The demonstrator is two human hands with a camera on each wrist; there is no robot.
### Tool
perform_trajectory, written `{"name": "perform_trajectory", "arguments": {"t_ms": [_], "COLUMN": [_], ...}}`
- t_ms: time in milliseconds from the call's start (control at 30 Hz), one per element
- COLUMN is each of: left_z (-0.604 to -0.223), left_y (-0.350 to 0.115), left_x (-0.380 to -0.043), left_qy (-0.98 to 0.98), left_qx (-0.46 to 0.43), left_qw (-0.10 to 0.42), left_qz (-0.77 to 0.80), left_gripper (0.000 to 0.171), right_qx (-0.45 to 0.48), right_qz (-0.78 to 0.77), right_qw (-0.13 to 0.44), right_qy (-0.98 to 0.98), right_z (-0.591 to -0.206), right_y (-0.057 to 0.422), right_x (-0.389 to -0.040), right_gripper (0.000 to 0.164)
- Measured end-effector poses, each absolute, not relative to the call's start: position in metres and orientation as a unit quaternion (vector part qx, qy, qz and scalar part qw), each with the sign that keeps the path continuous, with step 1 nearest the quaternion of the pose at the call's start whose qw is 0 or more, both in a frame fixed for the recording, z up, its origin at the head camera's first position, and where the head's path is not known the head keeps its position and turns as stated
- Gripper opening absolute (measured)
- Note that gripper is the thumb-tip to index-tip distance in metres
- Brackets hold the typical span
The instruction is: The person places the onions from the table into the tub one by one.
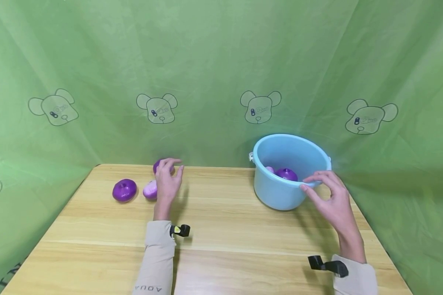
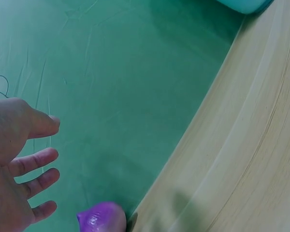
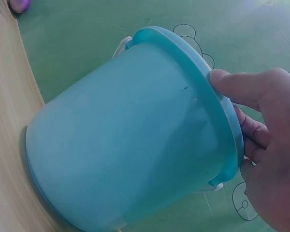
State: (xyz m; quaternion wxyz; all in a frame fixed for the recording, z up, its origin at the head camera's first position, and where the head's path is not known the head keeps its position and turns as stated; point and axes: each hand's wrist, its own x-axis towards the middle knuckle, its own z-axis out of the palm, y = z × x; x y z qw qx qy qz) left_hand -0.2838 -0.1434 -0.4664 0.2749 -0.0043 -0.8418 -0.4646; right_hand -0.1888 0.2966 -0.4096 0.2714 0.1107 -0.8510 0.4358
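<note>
My left hand [image 1: 168,180]: fingers apart, nothing held, over the worktop [image 1: 221,229], partly hiding a rear onion [image 1: 156,165] and a pale piece [image 1: 149,190]. Left onion [image 1: 124,190] just beside those. My right hand [image 1: 336,205]: thumb and fingers clamped on the bucket [image 1: 277,194] rim, worktop's right rear. Inner onion [image 1: 286,174] inside.

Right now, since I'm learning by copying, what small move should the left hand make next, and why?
Perhaps lower the left hand onto the far purple onion: that hand is empty and close by, while the right hand holds the blue bucket, where another onion lies.
</note>
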Motion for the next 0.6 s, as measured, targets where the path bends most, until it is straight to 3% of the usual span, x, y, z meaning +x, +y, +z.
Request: {"name": "perform_trajectory", "arguments": {"t_ms": [600], "left_z": [-0.471], "left_y": [-0.158], "left_x": [-0.282], "left_qy": [-0.856], "left_qx": [0.041], "left_qw": [0.269], "left_qz": [-0.439], "left_gripper": [0.024], "right_qx": [0.109], "right_qz": [0.437], "right_qw": [0.270], "right_qy": [-0.851], "right_z": [-0.410], "right_y": [0.297], "right_x": [-0.189], "right_gripper": [0.021]}}
